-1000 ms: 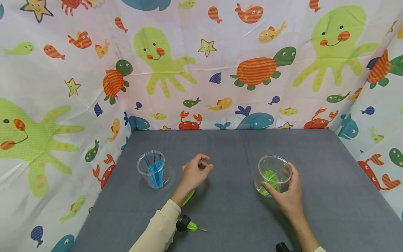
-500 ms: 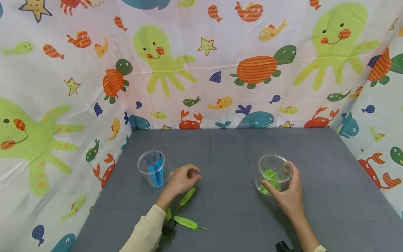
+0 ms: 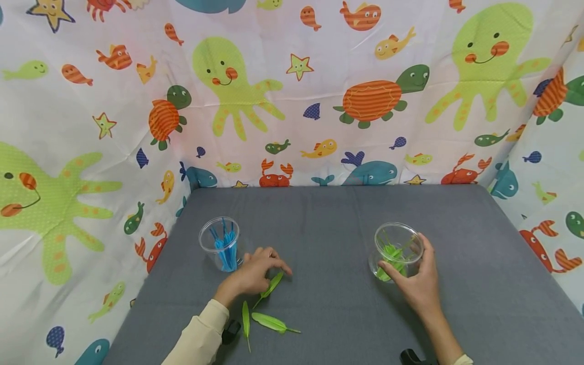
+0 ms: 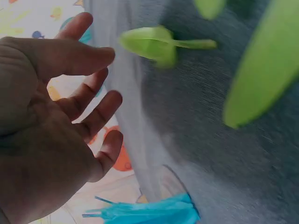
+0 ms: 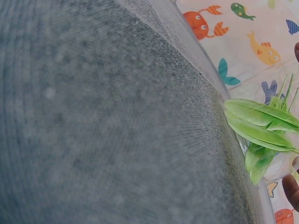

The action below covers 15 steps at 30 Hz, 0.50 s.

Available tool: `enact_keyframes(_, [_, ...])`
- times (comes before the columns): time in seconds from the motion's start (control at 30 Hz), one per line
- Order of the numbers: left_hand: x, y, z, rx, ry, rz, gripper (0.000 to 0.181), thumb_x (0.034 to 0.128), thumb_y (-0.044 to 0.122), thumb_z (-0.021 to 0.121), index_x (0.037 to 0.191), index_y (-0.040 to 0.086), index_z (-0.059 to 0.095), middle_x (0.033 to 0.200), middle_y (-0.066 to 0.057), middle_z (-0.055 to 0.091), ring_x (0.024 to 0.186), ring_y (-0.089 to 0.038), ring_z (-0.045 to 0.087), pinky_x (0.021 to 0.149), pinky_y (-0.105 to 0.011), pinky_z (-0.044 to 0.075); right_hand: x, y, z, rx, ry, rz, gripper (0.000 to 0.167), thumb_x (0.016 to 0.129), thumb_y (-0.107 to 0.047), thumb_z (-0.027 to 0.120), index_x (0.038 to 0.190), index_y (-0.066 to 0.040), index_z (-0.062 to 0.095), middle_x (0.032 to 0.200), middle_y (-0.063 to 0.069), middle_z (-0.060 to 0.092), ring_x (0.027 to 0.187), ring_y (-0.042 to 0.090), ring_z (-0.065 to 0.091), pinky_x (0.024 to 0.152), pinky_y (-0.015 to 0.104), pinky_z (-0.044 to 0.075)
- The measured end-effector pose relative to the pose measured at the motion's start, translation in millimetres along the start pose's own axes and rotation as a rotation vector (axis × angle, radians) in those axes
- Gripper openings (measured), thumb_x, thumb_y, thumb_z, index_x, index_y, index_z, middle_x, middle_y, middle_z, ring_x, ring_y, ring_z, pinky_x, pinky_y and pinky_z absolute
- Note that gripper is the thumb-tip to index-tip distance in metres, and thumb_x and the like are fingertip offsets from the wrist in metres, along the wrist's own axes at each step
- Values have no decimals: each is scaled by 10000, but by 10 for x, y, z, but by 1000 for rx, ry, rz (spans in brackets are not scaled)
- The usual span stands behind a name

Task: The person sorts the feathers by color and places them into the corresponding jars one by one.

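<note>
My left hand (image 3: 255, 270) hovers beside and partly over a green feather (image 3: 275, 285). In the left wrist view the fingers of the left hand (image 4: 60, 107) are spread and hold nothing, with a feather (image 4: 149, 42) just past the thumb. Two more green feathers lie nearer on the cloth, one narrow feather (image 3: 246, 322) and one broad feather (image 3: 270, 322). At the right, my right hand (image 3: 420, 284) grips a clear plastic cup (image 3: 398, 229) round its side. Green feathers (image 5: 261, 126) lean inside that cup; only fingertips of the hand show in the right wrist view.
A second clear cup (image 3: 207, 248) with blue feathers (image 3: 226, 251) stands left of my left hand. Grey cloth (image 3: 333, 304) covers the table. A curtain printed with sea animals (image 3: 292, 101) rises behind and along both sides.
My left hand has moved left and down toward the loose feathers, and its fingers have spread. The feathers under the arm have come into view. The right hand and its cup stay put.
</note>
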<state>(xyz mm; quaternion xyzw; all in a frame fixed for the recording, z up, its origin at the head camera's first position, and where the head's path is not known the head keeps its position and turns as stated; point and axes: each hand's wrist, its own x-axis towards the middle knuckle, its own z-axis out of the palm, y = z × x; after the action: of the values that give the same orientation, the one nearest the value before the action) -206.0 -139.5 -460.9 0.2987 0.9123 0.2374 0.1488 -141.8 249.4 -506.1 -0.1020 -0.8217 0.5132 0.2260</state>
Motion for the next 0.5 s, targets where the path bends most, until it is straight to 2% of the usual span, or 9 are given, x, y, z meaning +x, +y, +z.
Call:
enact_keyframes(0.1, [-24, -29, 56, 84, -31, -13, 679, 707, -157, 668, 1128, 368, 757, 1199, 12, 512, 1088, -213, 404, 782, -425, 204, -3, 4, -2, 1, -5, 0, 1167, 680, -136, 953, 1608, -245, 253, 1528, 154, 460, 1396, 346, 460, 1037, 596, 365])
enact_keyframes(0.2, [-45, -42, 100, 122, -19, -17, 533, 732, -33, 807, 1070, 377, 768, 1217, 9, 505, 1117, -226, 403, 799, -436, 221, -5, 6, -2, -4, -7, 4, 1160, 681, -143, 955, 1607, -194, 258, 1530, 158, 456, 1397, 352, 458, 1035, 601, 367])
enact_keyframes(0.3, [-49, -66, 130, 142, 16, -29, 347, 743, 141, 899, 976, 362, 768, 1153, 21, 519, 1065, -207, 407, 813, -453, 235, -2, 6, -3, -10, -3, 7, 1162, 680, -146, 956, 1607, -187, 257, 1529, 154, 460, 1396, 345, 461, 1028, 588, 371])
enact_keyframes(0.4, [-49, -84, 136, 168, 27, -53, 219, 771, 263, 900, 893, 352, 741, 1103, 42, 524, 1032, -190, 404, 829, -479, 245, 1, 7, -4, -10, -1, 4, 1167, 679, -144, 956, 1608, -225, 256, 1530, 146, 462, 1396, 338, 463, 1021, 577, 373])
enact_keyframes(0.5, [-38, -108, 144, 183, 28, -66, 165, 813, 304, 867, 838, 353, 711, 1085, 57, 541, 1019, -181, 412, 840, -491, 244, 2, 9, -2, -8, 1, 1, 1162, 680, -145, 956, 1606, -227, 259, 1532, 145, 459, 1396, 341, 463, 1020, 582, 374])
